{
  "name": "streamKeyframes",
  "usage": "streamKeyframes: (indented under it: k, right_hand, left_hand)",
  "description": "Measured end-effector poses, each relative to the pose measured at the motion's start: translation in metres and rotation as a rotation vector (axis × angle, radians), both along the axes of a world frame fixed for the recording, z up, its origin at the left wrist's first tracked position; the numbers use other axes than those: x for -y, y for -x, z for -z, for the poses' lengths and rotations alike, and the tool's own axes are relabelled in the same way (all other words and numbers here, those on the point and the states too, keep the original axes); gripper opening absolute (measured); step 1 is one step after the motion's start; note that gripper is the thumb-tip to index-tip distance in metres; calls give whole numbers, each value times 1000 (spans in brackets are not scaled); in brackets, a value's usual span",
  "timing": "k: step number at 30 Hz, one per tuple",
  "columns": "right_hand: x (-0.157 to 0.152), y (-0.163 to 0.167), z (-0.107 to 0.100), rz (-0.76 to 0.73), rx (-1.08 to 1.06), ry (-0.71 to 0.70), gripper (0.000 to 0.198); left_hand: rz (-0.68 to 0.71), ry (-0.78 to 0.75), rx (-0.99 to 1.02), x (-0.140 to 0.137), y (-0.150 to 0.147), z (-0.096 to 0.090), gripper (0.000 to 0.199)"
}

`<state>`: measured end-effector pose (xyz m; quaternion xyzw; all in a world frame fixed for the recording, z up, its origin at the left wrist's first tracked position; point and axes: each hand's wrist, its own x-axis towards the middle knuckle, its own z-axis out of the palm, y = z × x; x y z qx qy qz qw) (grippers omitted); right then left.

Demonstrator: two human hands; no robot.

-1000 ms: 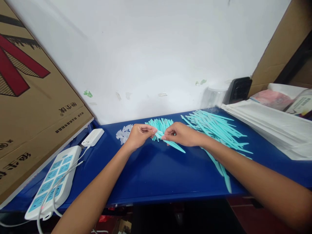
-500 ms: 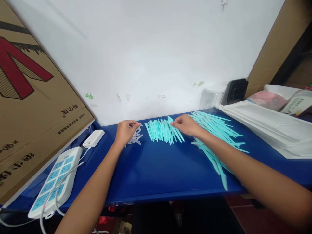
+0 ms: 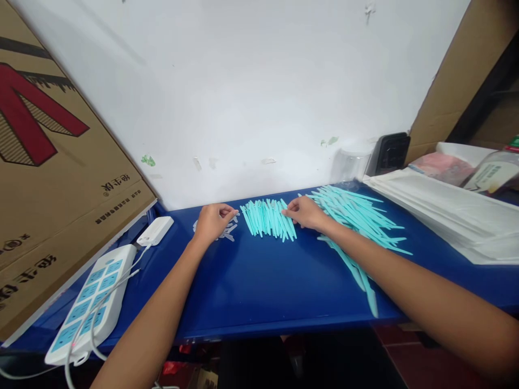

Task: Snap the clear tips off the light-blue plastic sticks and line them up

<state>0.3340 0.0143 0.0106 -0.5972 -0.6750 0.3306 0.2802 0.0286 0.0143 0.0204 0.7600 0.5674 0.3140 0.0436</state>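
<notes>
Slim turquoise sticks that look like eyebrow razors (image 3: 267, 219) lie side by side in a row on the blue table (image 3: 251, 286). At the row's right end is my right hand (image 3: 305, 212), its thumb and fingers pinched on one turquoise razor. Left of the row, my left hand (image 3: 211, 220) hovers over a small pile of short clear plastic caps (image 3: 229, 232). Its thumb and forefinger are closed, with a pale bit that looks like one cap at the tips. A larger, looser heap of turquoise razors (image 3: 357, 213) spreads beneath and beyond my right forearm.
A white power strip (image 3: 91, 302) with cables and a white adapter (image 3: 155, 231) sit at left, beside a big cardboard box (image 3: 73, 178). White sheets or bags (image 3: 450, 216) are stacked at right. A clear jar (image 3: 352, 165) stands near the white wall (image 3: 243, 97).
My right hand has moved slightly left and down, and the razors fanned out at the row's right end now lie closer to the others. My left hand has shifted a little right.
</notes>
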Motion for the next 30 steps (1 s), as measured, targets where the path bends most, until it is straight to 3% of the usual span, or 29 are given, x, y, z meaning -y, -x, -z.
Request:
streamKeyframes:
  k: [7, 11, 18, 24, 30]
  right_hand:
    - [0, -3, 1, -14, 37, 23, 44]
    - [-6, -10, -1, 8, 106, 0, 35]
    - [-23, -40, -5, 220, 533, -284, 17]
    - [-29, -56, 0, 195, 767, -236, 42]
    - [-31, -55, 3, 168, 768, -243, 40]
  left_hand:
    - [7, 10, -21, -2, 2, 3, 29]
    - [0, 17, -28, -1, 2, 3, 29]
    - [-31, 61, -73, 0, 0, 0, 27]
    - [-60, 72, -186, 0, 4, 1, 25]
    - [-130, 61, -403, 1, 5, 1, 23]
